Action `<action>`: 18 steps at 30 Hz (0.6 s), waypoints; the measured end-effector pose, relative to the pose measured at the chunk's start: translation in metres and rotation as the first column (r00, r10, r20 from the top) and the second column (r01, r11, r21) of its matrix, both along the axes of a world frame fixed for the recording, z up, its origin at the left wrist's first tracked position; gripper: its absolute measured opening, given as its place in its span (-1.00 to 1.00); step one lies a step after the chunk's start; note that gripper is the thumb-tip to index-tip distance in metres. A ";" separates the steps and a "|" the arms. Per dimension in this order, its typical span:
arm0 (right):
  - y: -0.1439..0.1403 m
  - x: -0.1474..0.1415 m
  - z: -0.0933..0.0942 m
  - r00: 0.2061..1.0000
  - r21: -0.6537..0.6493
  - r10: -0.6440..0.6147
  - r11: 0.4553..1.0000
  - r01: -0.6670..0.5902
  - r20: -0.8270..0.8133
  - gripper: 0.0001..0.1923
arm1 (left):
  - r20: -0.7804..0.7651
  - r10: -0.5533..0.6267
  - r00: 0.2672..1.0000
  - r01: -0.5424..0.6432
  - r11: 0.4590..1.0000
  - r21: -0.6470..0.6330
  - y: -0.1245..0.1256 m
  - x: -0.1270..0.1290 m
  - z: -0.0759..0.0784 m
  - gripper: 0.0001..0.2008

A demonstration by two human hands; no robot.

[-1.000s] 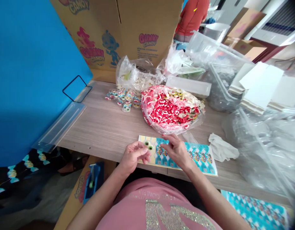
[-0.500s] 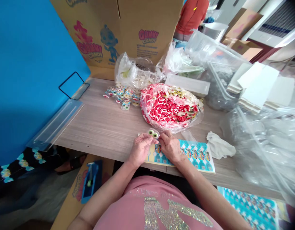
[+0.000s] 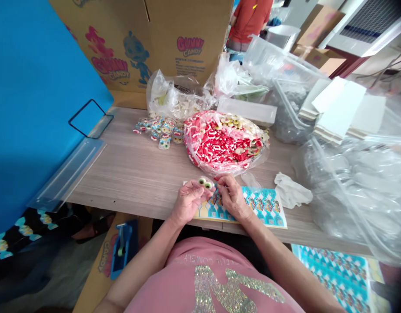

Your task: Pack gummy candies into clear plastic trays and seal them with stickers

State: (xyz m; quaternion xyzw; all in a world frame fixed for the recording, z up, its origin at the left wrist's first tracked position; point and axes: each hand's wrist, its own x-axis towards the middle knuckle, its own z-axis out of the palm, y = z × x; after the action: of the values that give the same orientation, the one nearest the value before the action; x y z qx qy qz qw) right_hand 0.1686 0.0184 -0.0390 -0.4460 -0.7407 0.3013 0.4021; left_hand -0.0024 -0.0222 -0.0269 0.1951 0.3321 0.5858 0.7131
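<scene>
My left hand [image 3: 188,203] pinches a small clear plastic blister pack [image 3: 206,183] with two green-and-white eyeball candies in it. Just to its right, my right hand [image 3: 232,198] has its fingers closed near the pack's edge. A speck of red shows at those fingertips, too small to name. Beneath both hands lies a printed blue sticker sheet [image 3: 267,206] with cartoon figures. Beyond them sits an open plastic bag [image 3: 223,148] of red-and-white gummies, with eyeball candies along its far side. An empty clear blister shell [image 3: 250,179] rests between bag and sheet.
Several finished-looking packs [image 3: 164,130] are piled left of the bag. A crumpled white glove or cloth [image 3: 292,191] lies right of the sheet. Large clear bins [image 3: 344,187] crowd the right side, white cards [image 3: 340,108] on top. A cardboard box [image 3: 168,43] stands behind; a blue panel is left.
The camera view has shifted slightly, so the scene sits further left. My left hand tilts the pack a little; both hands stay close together over the sheet.
</scene>
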 end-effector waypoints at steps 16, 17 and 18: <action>-0.037 0.005 -0.004 0.999 -0.110 -0.010 0.994 0.016 0.047 -0.85 | 0.006 0.004 1.000 -0.004 0.997 -0.081 0.002 0.001 -0.006 -0.71; -0.040 0.005 -0.002 1.000 -0.114 -0.022 0.993 0.021 -0.010 -0.85 | 0.012 0.016 1.000 -0.015 0.996 -0.087 0.002 0.000 -0.007 -0.71; -0.043 0.007 0.001 0.995 -0.119 -0.054 0.992 0.043 -0.086 -0.85 | 0.010 0.025 1.000 -0.024 0.995 -0.094 0.003 0.000 -0.008 -0.72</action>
State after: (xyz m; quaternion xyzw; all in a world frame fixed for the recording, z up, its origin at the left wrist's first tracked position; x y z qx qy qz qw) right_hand 0.1761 -0.0244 -0.0381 -0.4729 -0.6922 0.3537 0.4149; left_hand -0.0020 -0.0196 -0.0347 0.1540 0.3577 0.5794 0.7160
